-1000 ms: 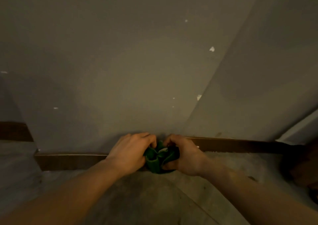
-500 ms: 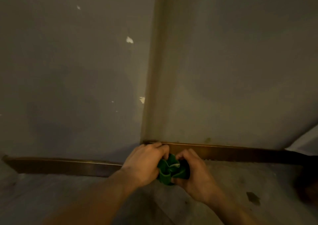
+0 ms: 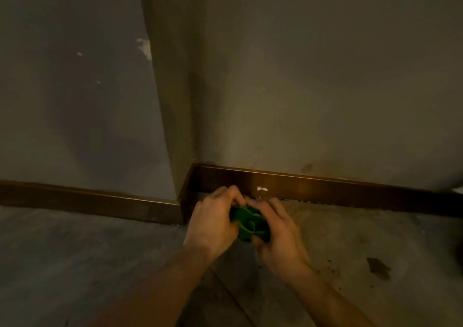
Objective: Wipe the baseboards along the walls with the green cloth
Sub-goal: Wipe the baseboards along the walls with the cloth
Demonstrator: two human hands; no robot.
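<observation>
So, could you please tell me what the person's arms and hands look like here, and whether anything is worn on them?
Both forearms are bare right up to the picture's lower edge: no sleeves show. The left hand and right hand carry no gloves, and no watch or bracelet shows at either wrist. In this dim, slightly blurred view, rings cannot be ruled out.

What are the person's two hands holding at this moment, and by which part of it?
The green cloth, bunched into a wad. The left hand grips its left side, the right hand its right side and underside, just in front of the baseboard.
</observation>
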